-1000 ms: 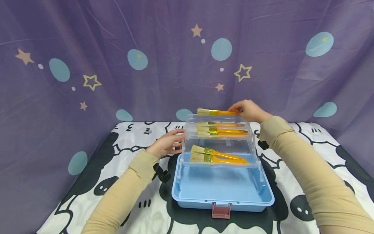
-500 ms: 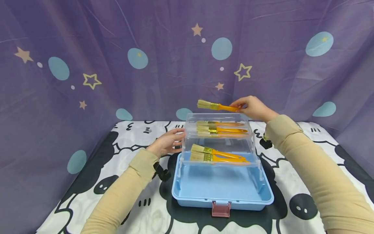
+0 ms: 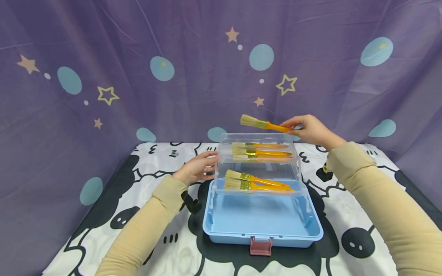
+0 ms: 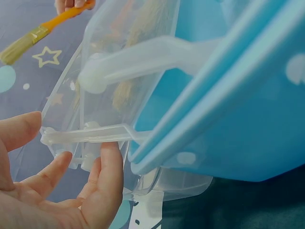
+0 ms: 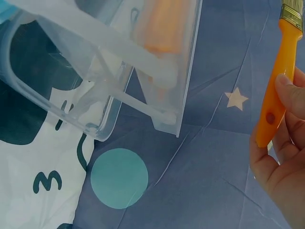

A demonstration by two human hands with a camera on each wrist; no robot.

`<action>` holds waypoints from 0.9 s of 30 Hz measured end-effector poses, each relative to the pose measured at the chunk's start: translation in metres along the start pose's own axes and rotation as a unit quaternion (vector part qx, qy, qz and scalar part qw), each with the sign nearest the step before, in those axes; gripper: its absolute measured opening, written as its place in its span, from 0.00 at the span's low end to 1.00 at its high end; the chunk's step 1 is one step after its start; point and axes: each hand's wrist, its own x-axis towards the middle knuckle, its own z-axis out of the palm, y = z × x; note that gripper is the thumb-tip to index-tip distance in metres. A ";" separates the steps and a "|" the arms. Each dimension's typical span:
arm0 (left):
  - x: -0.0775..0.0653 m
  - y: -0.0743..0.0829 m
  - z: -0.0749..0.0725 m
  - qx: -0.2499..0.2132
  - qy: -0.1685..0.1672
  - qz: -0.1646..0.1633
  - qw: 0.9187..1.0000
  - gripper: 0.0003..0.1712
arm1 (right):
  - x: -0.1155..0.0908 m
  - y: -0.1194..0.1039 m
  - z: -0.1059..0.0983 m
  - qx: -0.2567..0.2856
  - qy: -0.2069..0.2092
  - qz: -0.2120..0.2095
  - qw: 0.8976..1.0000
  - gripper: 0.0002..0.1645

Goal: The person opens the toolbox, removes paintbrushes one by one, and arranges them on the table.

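My right hand (image 3: pixel 312 130) pinches the orange handle of a flat paintbrush (image 3: pixel 253 122), raised above the clear top tray (image 3: pixel 229 138). Its pale bristles point left; in the right wrist view the thumb lies along the handle (image 5: pixel 276 90). My left hand (image 3: pixel 197 168) is at the left end of the trays, its fairly straight fingers touching the clear hinge arm (image 4: pixel 90 136) in the left wrist view. More paintbrushes (image 3: pixel 266 153) lie in the top tray, and two paintbrushes (image 3: pixel 259 179) lie in the lower clear tray (image 3: pixel 221 193).
The trays stand unfolded over a light blue toolbox base (image 3: pixel 262 218) with a pinkish latch (image 3: pixel 261 247) at the front. Beneath it is a black and white patterned cloth (image 3: pixel 165 245). A purple curtain (image 3: pixel 193 107) with stars hangs behind.
My right hand has lifted the paintbrush up off the top tray and drawn it to the right, the bristle end tilting upward. The left hand and the toolbox have stayed in place.
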 end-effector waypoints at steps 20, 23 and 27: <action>-0.001 0.001 0.000 0.005 0.002 -0.001 1.000 0.29 | -0.043 0.001 0.001 0.053 -0.011 0.015 0.998 0.20; -0.001 0.001 -0.001 0.005 0.004 -0.002 1.000 0.30 | -0.050 0.002 0.003 0.080 -0.009 0.028 0.996 0.21; -0.001 0.000 0.000 0.007 0.005 0.000 1.000 0.31 | -0.059 0.005 0.005 0.114 -0.001 0.054 0.992 0.22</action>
